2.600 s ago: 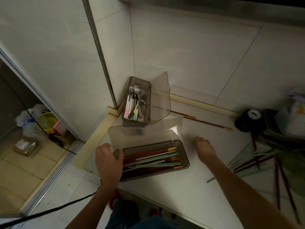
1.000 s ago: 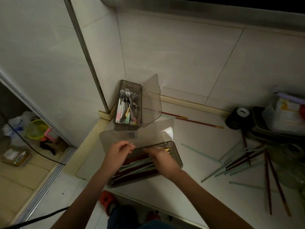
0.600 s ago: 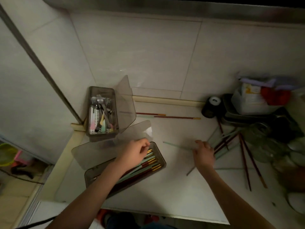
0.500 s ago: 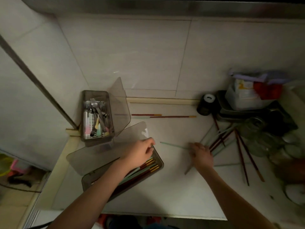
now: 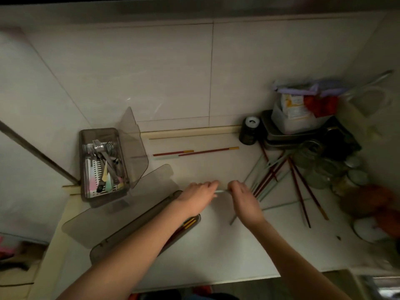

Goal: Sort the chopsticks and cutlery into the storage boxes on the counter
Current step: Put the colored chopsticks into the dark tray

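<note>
Left hand (image 5: 198,194), right hand (image 5: 244,200) pinching thin (pale green) chopstick (image 5: 220,191)

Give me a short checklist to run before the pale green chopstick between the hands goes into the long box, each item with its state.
1. Long box lid open: ok.
2. Left hand and right hand both at the pale green chopstick: ok.
3. Grip firm: cannot tell, fingers cover it.
4. Way to the box free: not ok, the left forearm lies across it.
5. Room left in the box: cannot tell, the forearm hides most of it.
6. Loose chopsticks remaining on the counter: ok, many.
</note>
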Demonstrator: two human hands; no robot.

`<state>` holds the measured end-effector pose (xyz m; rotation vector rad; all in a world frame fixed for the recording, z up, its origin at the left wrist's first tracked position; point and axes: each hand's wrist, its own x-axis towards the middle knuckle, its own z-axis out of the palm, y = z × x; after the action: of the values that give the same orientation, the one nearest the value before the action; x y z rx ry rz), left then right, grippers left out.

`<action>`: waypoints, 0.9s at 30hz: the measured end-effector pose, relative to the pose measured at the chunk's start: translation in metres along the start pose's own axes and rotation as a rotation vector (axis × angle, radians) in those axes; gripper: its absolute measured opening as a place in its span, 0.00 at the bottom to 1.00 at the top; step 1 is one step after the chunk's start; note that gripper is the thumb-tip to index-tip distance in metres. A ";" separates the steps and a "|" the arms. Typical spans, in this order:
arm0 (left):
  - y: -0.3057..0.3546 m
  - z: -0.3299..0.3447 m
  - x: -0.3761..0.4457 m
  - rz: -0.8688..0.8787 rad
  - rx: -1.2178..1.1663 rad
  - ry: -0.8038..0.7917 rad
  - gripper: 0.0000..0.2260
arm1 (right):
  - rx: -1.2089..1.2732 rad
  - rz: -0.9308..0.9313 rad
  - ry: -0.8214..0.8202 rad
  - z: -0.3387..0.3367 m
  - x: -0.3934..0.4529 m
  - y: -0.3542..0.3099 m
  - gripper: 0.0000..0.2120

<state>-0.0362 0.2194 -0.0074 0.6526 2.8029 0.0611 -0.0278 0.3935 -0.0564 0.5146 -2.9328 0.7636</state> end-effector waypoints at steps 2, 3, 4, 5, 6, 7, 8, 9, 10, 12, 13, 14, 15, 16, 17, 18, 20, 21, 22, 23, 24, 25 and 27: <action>0.002 0.000 -0.005 0.024 -0.026 0.041 0.13 | 0.086 0.027 0.110 0.000 -0.005 0.001 0.09; -0.001 0.000 -0.012 0.010 -0.040 0.080 0.14 | 0.140 0.115 0.152 0.000 -0.008 0.004 0.13; -0.006 0.001 -0.022 -0.011 -0.058 0.133 0.15 | 0.183 0.241 0.169 0.001 -0.010 0.008 0.17; -0.011 0.002 -0.035 -0.031 -0.078 0.209 0.14 | 0.186 0.383 0.147 0.004 -0.012 0.012 0.20; -0.018 0.006 -0.048 -0.037 -0.081 0.286 0.11 | 0.127 0.513 0.086 0.006 -0.013 0.016 0.23; -0.025 0.011 -0.062 -0.055 -0.081 0.335 0.09 | 0.028 0.616 0.001 0.009 -0.013 0.018 0.25; -0.033 0.018 -0.075 -0.094 -0.063 0.364 0.08 | -0.067 0.684 -0.073 0.012 -0.013 0.020 0.27; -0.040 0.025 -0.088 -0.151 -0.092 0.355 0.05 | -0.127 0.737 -0.116 0.013 -0.011 0.019 0.29; -0.046 0.033 -0.100 -0.202 -0.125 0.340 0.02 | -0.150 0.776 -0.130 0.014 -0.009 0.018 0.32; -0.056 0.047 -0.118 -0.246 -0.187 0.334 0.04 | -0.158 0.806 -0.137 0.017 -0.004 0.015 0.35; -0.060 0.055 -0.124 -0.258 -0.205 0.336 0.08 | -0.158 0.808 -0.146 0.018 -0.001 0.014 0.34; -0.063 0.061 -0.130 -0.278 -0.198 0.341 0.10 | -0.160 0.804 -0.157 0.020 0.002 0.011 0.32; -0.065 0.064 -0.133 -0.305 -0.231 0.315 0.09 | -0.165 0.799 -0.167 0.021 0.004 0.008 0.29; -0.066 0.066 -0.134 -0.329 -0.236 0.308 0.07 | -0.165 0.805 -0.176 0.021 0.007 0.004 0.27; -0.066 0.067 -0.134 -0.349 -0.264 0.303 0.08 | -0.155 0.820 -0.174 0.021 0.009 0.001 0.24; -0.065 0.069 -0.134 -0.350 -0.264 0.321 0.10 | -0.138 0.842 -0.170 0.021 0.011 -0.002 0.22; -0.062 0.066 -0.132 -0.320 -0.249 0.384 0.09 | -0.076 0.886 -0.167 0.021 0.015 -0.005 0.20; -0.060 0.062 -0.130 -0.312 -0.266 0.393 0.09 | -0.033 0.906 -0.174 0.019 0.016 -0.005 0.19; -0.058 0.060 -0.126 -0.306 -0.279 0.398 0.09 | 0.012 0.926 -0.192 0.016 0.018 -0.005 0.18; -0.055 0.057 -0.122 -0.299 -0.291 0.413 0.09 | 0.049 0.934 -0.212 0.012 0.019 -0.004 0.17; -0.053 0.055 -0.117 -0.290 -0.292 0.438 0.10 | 0.074 0.927 -0.231 0.008 0.019 -0.004 0.16; -0.049 0.052 -0.112 -0.279 -0.301 0.462 0.10 | 0.086 0.905 -0.235 0.004 0.020 -0.004 0.16; -0.043 0.046 -0.100 -0.252 -0.337 0.523 0.08 | 0.122 0.837 -0.189 -0.001 0.018 -0.009 0.15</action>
<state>0.0441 0.1359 -0.0315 0.2182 3.2203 0.7340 -0.0420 0.3808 -0.0482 -0.7410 -3.2512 0.9871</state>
